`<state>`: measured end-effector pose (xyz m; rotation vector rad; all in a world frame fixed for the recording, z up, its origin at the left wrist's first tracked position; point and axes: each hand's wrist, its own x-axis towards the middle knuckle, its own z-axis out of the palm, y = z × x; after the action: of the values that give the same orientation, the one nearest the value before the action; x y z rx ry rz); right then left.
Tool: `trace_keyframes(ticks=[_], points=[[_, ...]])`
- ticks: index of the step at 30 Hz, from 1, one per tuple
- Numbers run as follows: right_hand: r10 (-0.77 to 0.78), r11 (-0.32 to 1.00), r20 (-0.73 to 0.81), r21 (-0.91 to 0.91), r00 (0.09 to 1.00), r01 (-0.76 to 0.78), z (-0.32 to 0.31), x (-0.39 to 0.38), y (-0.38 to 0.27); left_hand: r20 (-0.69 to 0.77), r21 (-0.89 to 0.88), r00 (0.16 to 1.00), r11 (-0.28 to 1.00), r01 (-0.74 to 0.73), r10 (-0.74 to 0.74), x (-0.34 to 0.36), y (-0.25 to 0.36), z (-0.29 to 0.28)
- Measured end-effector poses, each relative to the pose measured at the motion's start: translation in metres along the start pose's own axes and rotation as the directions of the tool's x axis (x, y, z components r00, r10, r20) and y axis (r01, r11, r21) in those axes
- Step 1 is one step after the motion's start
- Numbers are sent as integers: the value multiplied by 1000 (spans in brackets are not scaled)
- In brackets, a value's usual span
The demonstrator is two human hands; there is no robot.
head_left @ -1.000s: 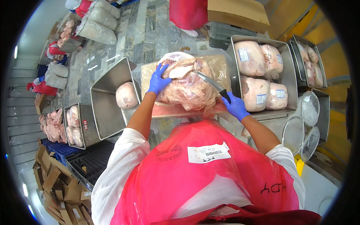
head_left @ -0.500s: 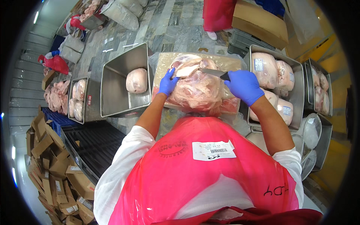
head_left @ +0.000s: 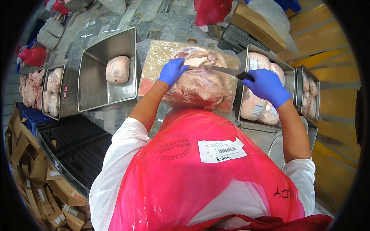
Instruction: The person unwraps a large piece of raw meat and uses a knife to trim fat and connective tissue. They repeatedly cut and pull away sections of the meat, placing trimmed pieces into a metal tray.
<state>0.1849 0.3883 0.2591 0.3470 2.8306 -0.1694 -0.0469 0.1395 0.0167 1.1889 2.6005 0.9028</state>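
Note:
Before me lies a large piece of raw pink meat [head_left: 200, 86] with pale fat, on a plastic-lined surface [head_left: 156, 52]. My left hand [head_left: 172, 72], in a blue glove, is closed on the pale flap along the meat's upper left edge; its fingertips are partly hidden. My right hand [head_left: 268, 86], also gloved in blue, is wrapped around the black handle of a knife [head_left: 227, 71]. The blade points left, with its tip at the upper part of the meat, beside the pale flap.
Left stands a metal bin [head_left: 86, 77] holding one wrapped meat block [head_left: 117, 69]. On the right, another metal bin [head_left: 291, 90] holds several wrapped blocks. A black pallet [head_left: 77, 146] and flattened cardboard [head_left: 58, 184] lie lower left. Across the floor stands a person in a red apron [head_left: 212, 9].
My right hand has drawn the knife a little to the right across the meat. My left hand stays at the flap. The whole view has shifted, with surroundings appearing further left.

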Motion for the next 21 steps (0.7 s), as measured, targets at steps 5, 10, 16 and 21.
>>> trace_keyframes(ticks=[5,10,16,21], points=[[65,997,54,25,996,-66,4,22,-8,56,9,998,1000,-1,0,4,-11,-4],[-10,992,81,-126,997,21,-32,51,-13,13,42,999,998,-41,40,2,-7,1],[-111,992,120,75,987,102,2,73,7,105,-51,992,996,76,-71,6,9,-15],[10,953,-102,301,995,22,140,-10,47,33,-53,999,998,45,-43,-7,12,-19]])
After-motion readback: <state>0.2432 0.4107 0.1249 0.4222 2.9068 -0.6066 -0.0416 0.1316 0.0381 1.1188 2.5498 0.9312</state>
